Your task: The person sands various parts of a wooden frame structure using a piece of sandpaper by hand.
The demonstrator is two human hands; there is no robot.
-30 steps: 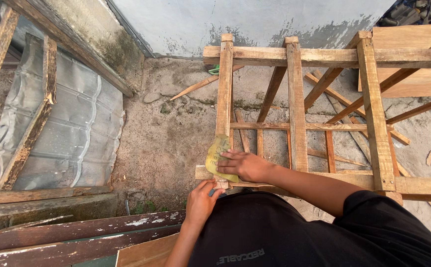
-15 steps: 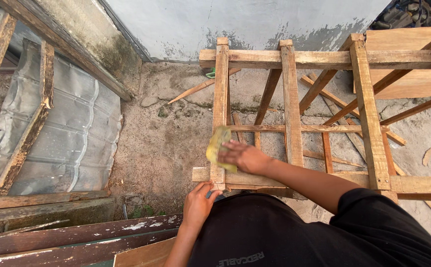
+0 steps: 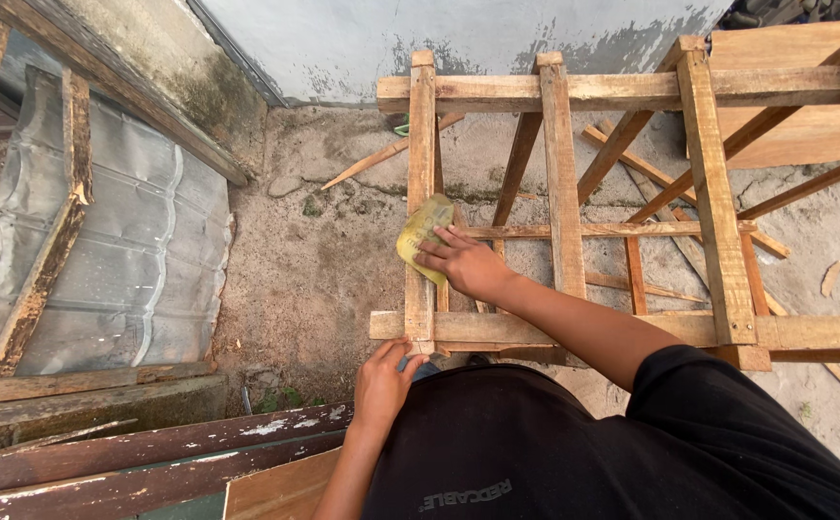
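Observation:
A bare wooden frame (image 3: pixel 562 173) of slats and crossbars stands in front of me on the dirt ground. My right hand (image 3: pixel 463 262) presses a yellowish sheet of sandpaper (image 3: pixel 424 234) flat against the frame's leftmost upright slat (image 3: pixel 421 125), about halfway along it. My left hand (image 3: pixel 383 381) grips the near left corner of the frame, where that slat meets the front crossbar (image 3: pixel 824 332). My dark shirt hides the ground below the frame's near edge.
A corrugated metal sheet (image 3: pixel 121 250) with wooden battens lies at the left. Dark weathered planks (image 3: pixel 141 453) lie at the lower left. A grey wall (image 3: pixel 439 39) runs along the far side. Loose wood scraps (image 3: pixel 386 154) lie under and around the frame.
My right hand has slid the sandpaper farther up the left slat, away from me. My left hand has stayed on the frame's near corner.

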